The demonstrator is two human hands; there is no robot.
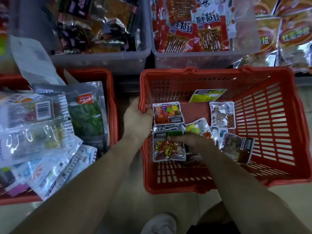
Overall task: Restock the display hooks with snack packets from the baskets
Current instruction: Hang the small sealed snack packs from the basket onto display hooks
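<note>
The snack packets in the red basket point(270, 125) are small flat pouches with silvery sealed edges and a clear window; you can count at least seven of them, but some overlap, so the exact number is hard to tell. The cube packet point(167, 114), with orange, green and purple pieces, lies against the left wall of the basket; the gold sweets packet point(168, 149) lies just below it, toward the near-left corner; the yellow-green cube packet point(195, 128) lies near the middle; the brown-pieces packet point(222, 117) lies toward the far wall; the lime packet point(207, 95) leans on the far wall itself; the dark packet point(239, 149) lies toward the right wall.

Your left hand point(137, 119) grips the left rim of this basket, with the fingers curled over the edge; your right hand point(190, 141) is inside the basket, with its fingers bent over the top band of the gold sweets packet; the thumb is hidden, so I cannot tell if the hand really pinches it.

There are two red baskets; the second red basket point(112, 98) stands beside the first, heaped with bigger clear and silver bags. Beyond their far rims stand two bins: the left grey bin point(101, 59) with dark packets; the right grey bin point(202, 59) with red ones.
</note>
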